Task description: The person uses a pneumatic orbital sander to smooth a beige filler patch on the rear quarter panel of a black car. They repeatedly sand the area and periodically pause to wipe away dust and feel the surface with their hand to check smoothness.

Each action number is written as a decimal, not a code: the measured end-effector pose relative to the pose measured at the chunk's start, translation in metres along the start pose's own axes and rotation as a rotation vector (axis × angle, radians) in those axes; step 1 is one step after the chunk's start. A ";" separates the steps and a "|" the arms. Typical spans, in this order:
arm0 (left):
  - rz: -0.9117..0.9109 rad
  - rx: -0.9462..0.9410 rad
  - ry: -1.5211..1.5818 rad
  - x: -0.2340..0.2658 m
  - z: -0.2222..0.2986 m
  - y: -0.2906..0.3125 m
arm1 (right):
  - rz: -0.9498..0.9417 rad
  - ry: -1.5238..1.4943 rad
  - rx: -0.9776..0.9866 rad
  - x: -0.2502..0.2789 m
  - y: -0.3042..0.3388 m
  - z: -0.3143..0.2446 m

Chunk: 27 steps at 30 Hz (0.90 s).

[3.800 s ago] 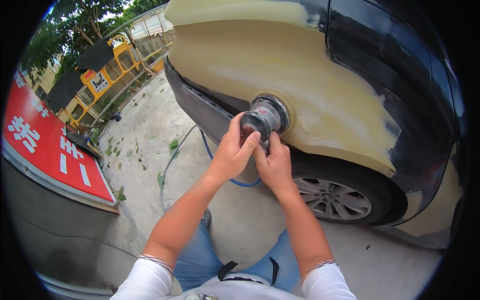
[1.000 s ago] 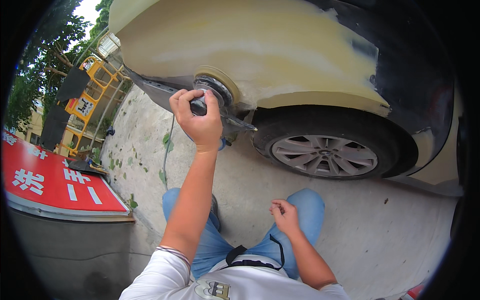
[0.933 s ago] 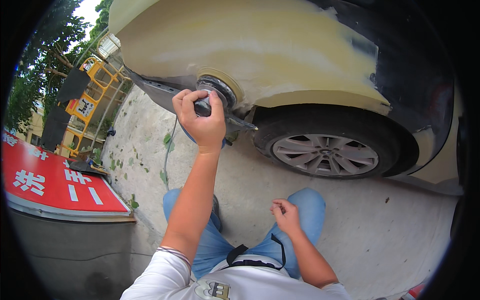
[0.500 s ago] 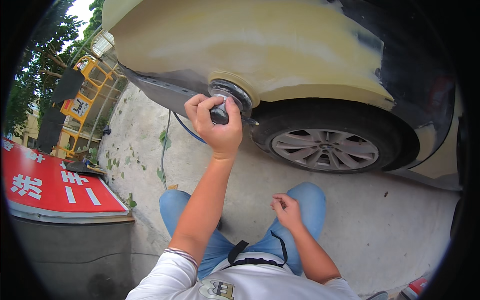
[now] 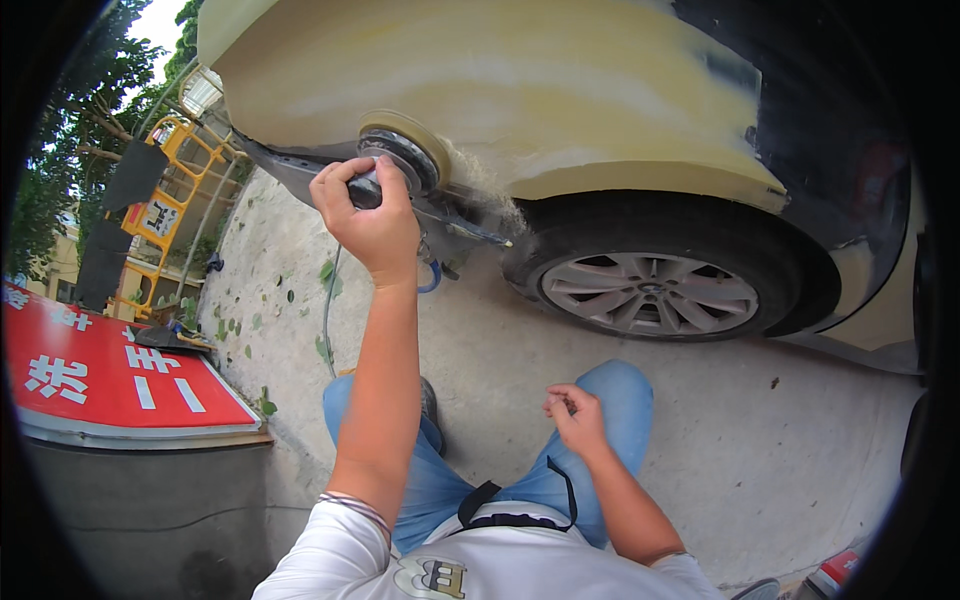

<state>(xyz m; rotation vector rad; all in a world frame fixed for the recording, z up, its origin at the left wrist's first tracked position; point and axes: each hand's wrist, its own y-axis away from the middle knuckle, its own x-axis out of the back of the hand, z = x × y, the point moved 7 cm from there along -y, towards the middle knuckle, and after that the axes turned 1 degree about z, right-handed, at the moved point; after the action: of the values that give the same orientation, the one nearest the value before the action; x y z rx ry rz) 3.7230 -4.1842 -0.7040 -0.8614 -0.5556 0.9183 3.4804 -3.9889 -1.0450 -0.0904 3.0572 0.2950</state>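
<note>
My left hand [image 5: 368,215] is closed round the dark grip of a round air sander [image 5: 402,158]. Its disc is pressed against the lower edge of a car body panel [image 5: 480,95] coated in yellowish filler with pale streaks. Pale dust sprays off to the disc's right, toward the wheel arch. A short rod-like fitting [image 5: 480,232] sticks out from the sander, and a blue hose [image 5: 430,276] hangs below it. On my right knee rests my right hand [image 5: 578,420], its fingers curled in, with nothing visible in them.
A tyre with a silver multi-spoke wheel [image 5: 650,292] stands right of the sander. To the left are a red sign board [image 5: 110,375], a yellow barrier [image 5: 170,215] and trees. Leaves and a grey hose [image 5: 330,310] lie on the concrete ground [image 5: 720,430].
My left hand has moved the sander left along the panel's lower edge, away from the wheel. A dust plume now shows on its right. My right hand stays on the knee.
</note>
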 end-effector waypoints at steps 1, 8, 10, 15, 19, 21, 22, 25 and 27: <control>-0.057 -0.065 -0.012 -0.004 0.006 -0.001 | -0.011 -0.015 -0.011 -0.001 -0.001 0.001; -0.085 -0.063 0.016 -0.003 -0.012 0.025 | -0.081 0.035 -0.028 -0.011 -0.012 0.008; -0.043 0.000 -0.023 0.002 -0.038 -0.004 | -0.095 0.044 -0.066 -0.011 -0.011 0.011; -0.056 -0.095 -0.057 0.002 -0.034 -0.029 | -0.100 0.086 -0.031 -0.014 -0.011 0.008; -0.164 -0.185 0.063 -0.008 0.004 0.013 | -0.107 0.063 -0.052 -0.020 -0.021 0.012; -0.151 -0.118 0.037 -0.007 -0.002 0.009 | -0.123 0.106 -0.056 -0.022 -0.025 0.017; -0.103 -0.080 0.022 -0.003 -0.009 0.001 | -0.125 0.126 -0.090 -0.021 -0.026 0.021; -0.078 0.004 -0.083 0.004 -0.039 -0.045 | -0.145 0.093 -0.099 -0.019 -0.025 0.024; -0.050 0.048 -0.088 0.004 -0.044 -0.053 | -0.140 0.108 -0.063 -0.021 -0.023 0.013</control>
<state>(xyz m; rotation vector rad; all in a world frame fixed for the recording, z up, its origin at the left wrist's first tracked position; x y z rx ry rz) 3.7810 -4.2154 -0.6835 -0.7631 -0.6258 0.9233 3.5035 -4.0076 -1.0603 -0.3325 3.1268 0.3899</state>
